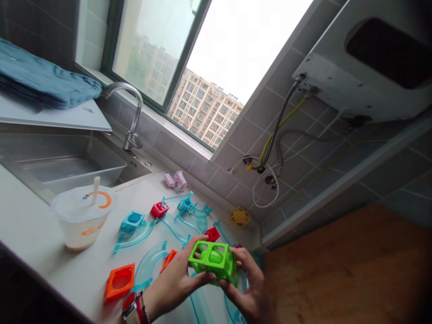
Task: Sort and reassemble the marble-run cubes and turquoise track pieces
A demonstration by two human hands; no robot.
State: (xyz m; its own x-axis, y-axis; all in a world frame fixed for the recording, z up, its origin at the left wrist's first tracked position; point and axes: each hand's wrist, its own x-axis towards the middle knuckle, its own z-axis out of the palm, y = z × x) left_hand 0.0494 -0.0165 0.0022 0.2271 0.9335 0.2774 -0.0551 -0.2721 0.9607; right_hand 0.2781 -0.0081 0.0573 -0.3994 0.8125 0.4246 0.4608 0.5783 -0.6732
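Both of my hands hold a bright green hollow plastic cube block [212, 260] above the counter. My left hand [175, 283] grips its left side with thumb on top, a watch and red band on the wrist. From below and the right, my right hand [248, 288] wraps the block. Under my hands lie clear teal curved track pieces [151, 263] with small cubes on them: a red one [159, 209], a blue one [132, 222], another red one [212, 234] and a teal one [185, 205]. An orange square block [119, 281] lies near my left wrist.
A lidded drink cup with a straw [83, 218] stands on the white counter [37, 234]. The steel sink [57, 162] and tap [131, 112] sit behind it. Pink pieces [175, 179] and a yellow cube [240, 216] lie by the tiled wall. Hoses hang under a water heater [364, 67].
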